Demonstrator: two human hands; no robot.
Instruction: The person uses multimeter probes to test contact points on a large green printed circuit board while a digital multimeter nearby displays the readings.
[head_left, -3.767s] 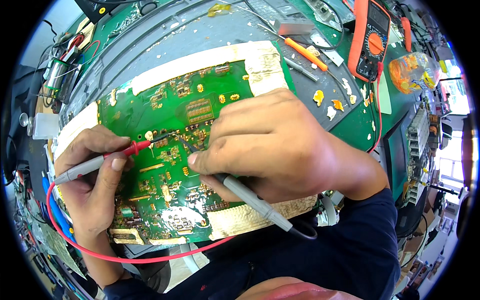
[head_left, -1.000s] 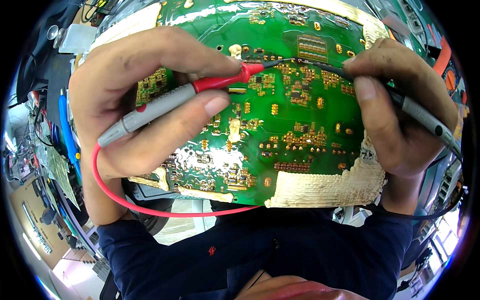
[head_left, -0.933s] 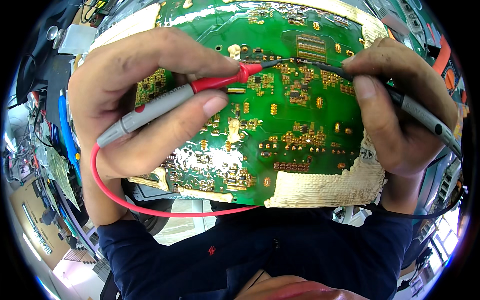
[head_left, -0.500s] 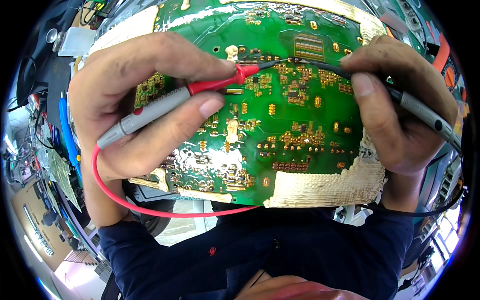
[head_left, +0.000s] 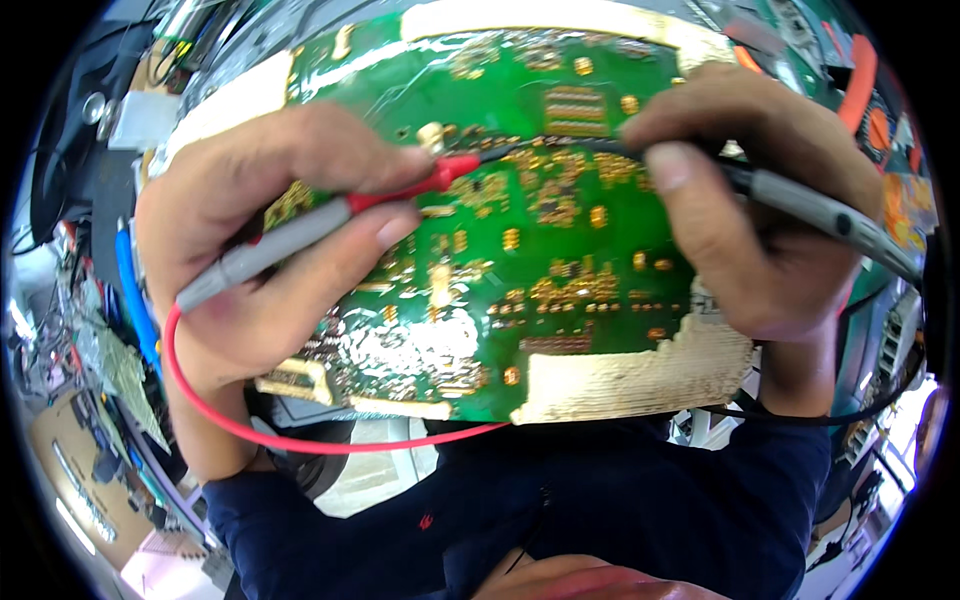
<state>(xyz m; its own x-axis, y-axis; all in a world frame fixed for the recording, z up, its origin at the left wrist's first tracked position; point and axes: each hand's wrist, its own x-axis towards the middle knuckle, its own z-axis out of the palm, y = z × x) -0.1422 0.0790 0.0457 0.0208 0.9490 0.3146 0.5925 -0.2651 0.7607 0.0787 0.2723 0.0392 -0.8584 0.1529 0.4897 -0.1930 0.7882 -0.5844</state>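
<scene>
A green circuit board (head_left: 565, 235) with many small gold and brown components lies in front of me, cream-coloured strips along parts of its border. My left hand (head_left: 265, 160) is closed on a test probe (head_left: 285, 243) with a grey body and red collar. From the right, my right hand (head_left: 715, 240) grips a second probe (head_left: 815, 210), grey and black. Both probe tips point toward each other over the upper middle of the board, just below a block of striped parts. Motion blur hides whether the tips touch the board.
A red lead (head_left: 330, 445) loops from the left probe under the board's near edge; a black lead (head_left: 800, 421) runs at the right. An orange dial (head_left: 878, 130) sits far right. At the left are a clear plastic box (head_left: 145, 120) and a blue tool handle (head_left: 135, 290).
The board and both hands have shifted left in the view, the board also slightly downward. Both probes stay held, tips still close together near the same part of the board. The picture is blurrier.
</scene>
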